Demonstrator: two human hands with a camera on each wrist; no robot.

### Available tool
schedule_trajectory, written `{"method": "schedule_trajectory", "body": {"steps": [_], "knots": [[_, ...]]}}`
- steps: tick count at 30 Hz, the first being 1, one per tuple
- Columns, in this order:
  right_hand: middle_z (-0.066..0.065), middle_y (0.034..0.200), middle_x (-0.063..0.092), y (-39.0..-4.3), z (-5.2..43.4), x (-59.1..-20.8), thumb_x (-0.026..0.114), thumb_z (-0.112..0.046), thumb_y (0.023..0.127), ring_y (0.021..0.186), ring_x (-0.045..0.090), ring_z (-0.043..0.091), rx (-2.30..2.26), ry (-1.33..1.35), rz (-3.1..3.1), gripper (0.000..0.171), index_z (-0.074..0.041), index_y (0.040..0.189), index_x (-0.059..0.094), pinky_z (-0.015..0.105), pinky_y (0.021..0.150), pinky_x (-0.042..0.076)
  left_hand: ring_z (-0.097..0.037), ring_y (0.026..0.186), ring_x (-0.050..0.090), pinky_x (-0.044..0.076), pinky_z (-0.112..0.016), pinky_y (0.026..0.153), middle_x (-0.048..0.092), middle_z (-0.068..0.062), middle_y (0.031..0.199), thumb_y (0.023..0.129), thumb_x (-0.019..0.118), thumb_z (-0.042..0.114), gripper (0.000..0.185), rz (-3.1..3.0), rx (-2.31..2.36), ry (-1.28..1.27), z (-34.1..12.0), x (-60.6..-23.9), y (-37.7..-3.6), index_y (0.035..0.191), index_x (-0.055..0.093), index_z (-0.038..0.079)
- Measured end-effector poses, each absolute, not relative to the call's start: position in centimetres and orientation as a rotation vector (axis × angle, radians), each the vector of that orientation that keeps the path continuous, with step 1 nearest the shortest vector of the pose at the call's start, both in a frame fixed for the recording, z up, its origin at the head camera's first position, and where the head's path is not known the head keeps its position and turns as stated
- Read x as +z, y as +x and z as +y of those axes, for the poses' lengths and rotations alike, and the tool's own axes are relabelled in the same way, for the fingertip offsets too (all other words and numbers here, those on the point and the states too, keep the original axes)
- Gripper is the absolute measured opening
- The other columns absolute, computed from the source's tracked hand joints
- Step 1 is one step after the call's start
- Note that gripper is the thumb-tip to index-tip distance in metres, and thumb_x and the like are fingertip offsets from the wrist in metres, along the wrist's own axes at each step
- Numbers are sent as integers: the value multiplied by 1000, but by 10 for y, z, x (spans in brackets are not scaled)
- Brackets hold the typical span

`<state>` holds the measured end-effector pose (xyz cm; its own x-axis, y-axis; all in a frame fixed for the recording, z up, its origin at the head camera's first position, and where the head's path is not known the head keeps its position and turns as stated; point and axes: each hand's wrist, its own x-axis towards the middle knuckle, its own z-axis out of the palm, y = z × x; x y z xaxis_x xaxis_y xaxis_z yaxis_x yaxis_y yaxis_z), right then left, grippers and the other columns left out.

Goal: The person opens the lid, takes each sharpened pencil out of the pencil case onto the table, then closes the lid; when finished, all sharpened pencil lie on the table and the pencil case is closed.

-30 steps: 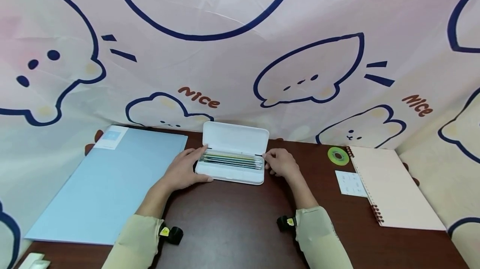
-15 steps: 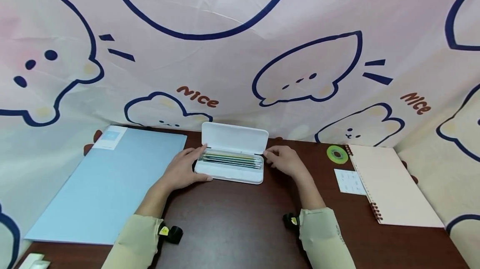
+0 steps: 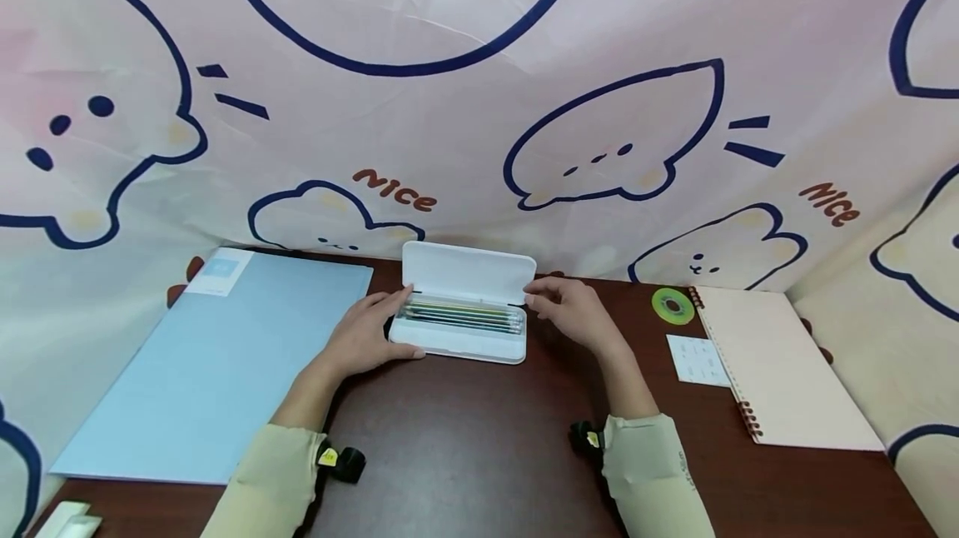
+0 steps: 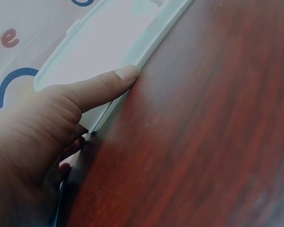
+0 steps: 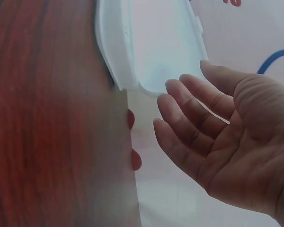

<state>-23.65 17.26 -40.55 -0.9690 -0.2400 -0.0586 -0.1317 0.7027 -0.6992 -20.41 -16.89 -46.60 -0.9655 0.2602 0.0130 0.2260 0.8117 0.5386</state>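
A white pencil case [image 3: 464,346] lies open at the back middle of the dark wooden table [image 3: 464,446], its lid [image 3: 468,271] standing up and several pens [image 3: 460,317] lying in the tray. My left hand [image 3: 367,334] rests against the case's left end, with straight fingers by the hinge corner. Its thumb [image 4: 104,85] presses along the case's front rim [image 4: 146,47]. My right hand [image 3: 565,313] hovers by the lid's right corner, holding nothing. In the right wrist view its fingers [image 5: 189,118] are loosely spread beside the case [image 5: 146,42].
A large light blue folder [image 3: 210,363] covers the table's left side. On the right lie a green tape roll [image 3: 672,306], a small white card [image 3: 697,361] and a spiral notebook [image 3: 779,371]. A printed cloth backdrop [image 3: 479,105] hangs behind. A small white object [image 3: 67,521] sits bottom left.
My right hand has lifted off the table beside the case's right end and moved up and back toward the lid's right corner. The left hand and the case have stayed put.
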Motion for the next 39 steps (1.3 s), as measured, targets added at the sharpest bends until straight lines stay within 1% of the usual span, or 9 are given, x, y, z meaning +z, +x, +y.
{"method": "schedule_trajectory", "body": {"steps": [3, 7, 11, 16, 20, 23, 30, 33, 39], "knots": [[3, 111, 74, -235, 167, -407, 67, -30, 98, 87, 66, 22, -1110, -341, 2767, 27, -18, 120, 75, 30, 70, 52, -41, 144, 37, 34, -66, 113, 50, -16, 154, 77, 82, 56, 105, 2939, 863, 393, -168, -466, -204, 161, 31, 20], [3, 116, 74, -234, 160, -410, 68, -27, 97, 88, 62, 19, -1083, -418, 2773, 26, -17, 120, 76, 30, 72, 50, -41, 144, 38, 34, -66, 113, 51, -16, 153, 77, 83, 56, 105, 2942, 870, 387, -168, -466, -204, 161, 31, 20], [4, 120, 74, -234, 157, -416, 67, -27, 98, 91, 61, 18, -1039, -469, 2759, 28, -16, 121, 75, 30, 75, 50, -41, 144, 38, 34, -65, 113, 51, -16, 153, 76, 83, 56, 105, 2941, 875, 387, -168, -467, -204, 161, 32, 20], [3, 121, 74, -235, 152, -423, 67, -27, 98, 99, 62, 18, -965, -472, 2736, 28, -16, 122, 75, 35, 85, 53, -41, 143, 38, 34, -65, 113, 52, -16, 152, 76, 84, 55, 106, 2946, 881, 376, -167, -467, -203, 161, 32, 19], [2, 116, 75, -233, 149, -424, 69, -22, 96, 102, 64, 17, -910, -447, 2749, 25, -15, 120, 76, 41, 92, 55, -41, 143, 39, 35, -65, 113, 52, -16, 151, 75, 84, 54, 106, 2950, 882, 374, -167, -467, -203, 160, 33, 19], [1, 111, 75, -232, 147, -425, 72, -19, 94, 99, 63, 17, -878, -439, 2760, 23, -15, 117, 77, 40, 90, 54, -42, 143, 39, 35, -65, 113, 52, -17, 151, 75, 84, 54, 105, 2950, 882, 377, -166, -466, -203, 160, 33, 18], [-4, 89, 68, -232, 143, -429, 74, -14, 92, 80, 55, 13, -759, -484, 2788, 19, -18, 110, 79, 29, 72, 47, -42, 144, 38, 34, -65, 113, 51, -17, 152, 76, 84, 54, 106, 2937, 887, 384, -166, -466, -203, 161, 32, 19], [-4, 84, 66, -232, 140, -428, 74, -14, 91, 77, 54, 13, -708, -491, 2802, 18, -18, 109, 79, 28, 69, 45, -42, 145, 37, 34, -65, 113, 50, -16, 154, 76, 84, 55, 106, 2934, 877, 379, -166, -465, -203, 161, 32, 20], [-4, 81, 65, -231, 137, -427, 76, -13, 90, 75, 54, 12, -684, -484, 2813, 13, -15, 103, 79, 27, 69, 44, -42, 145, 37, 34, -65, 113, 48, -17, 154, 75, 83, 57, 106, 2929, 867, 372, -167, -464, -202, 161, 32, 21]]}}
